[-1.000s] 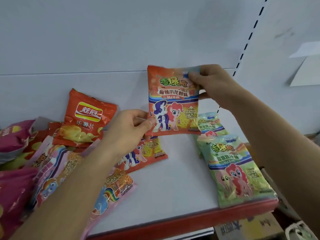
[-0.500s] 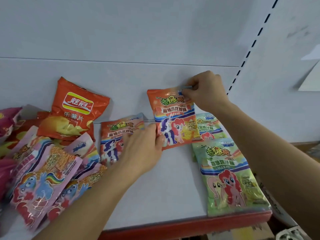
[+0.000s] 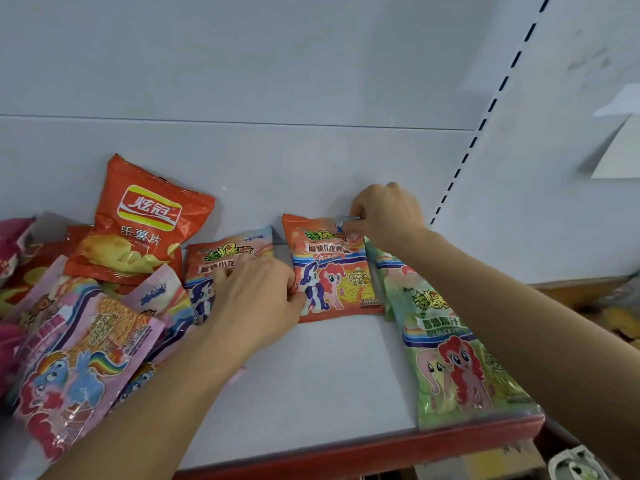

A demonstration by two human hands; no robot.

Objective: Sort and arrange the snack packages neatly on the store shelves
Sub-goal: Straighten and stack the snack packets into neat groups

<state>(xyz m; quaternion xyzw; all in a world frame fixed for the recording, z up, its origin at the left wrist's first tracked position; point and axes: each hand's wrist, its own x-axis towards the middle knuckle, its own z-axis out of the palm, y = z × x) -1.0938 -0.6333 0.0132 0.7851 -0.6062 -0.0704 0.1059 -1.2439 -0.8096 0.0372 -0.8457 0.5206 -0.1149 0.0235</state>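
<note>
Setting the orange pony snack packet (image 3: pixel 332 268) down at mid-frame, we have lowered it from the raised position of a second ago onto the white shelf (image 3: pixel 311 375), against the back wall. Our right hand (image 3: pixel 388 216) pinches its top corner; our left hand (image 3: pixel 256 299) grips its lower left edge, fingers curled. It now stands just beside the green pony packets (image 3: pixel 460 358) at right, so we judge this placement nearly finished, with the jumbled pile at left unsorted
</note>
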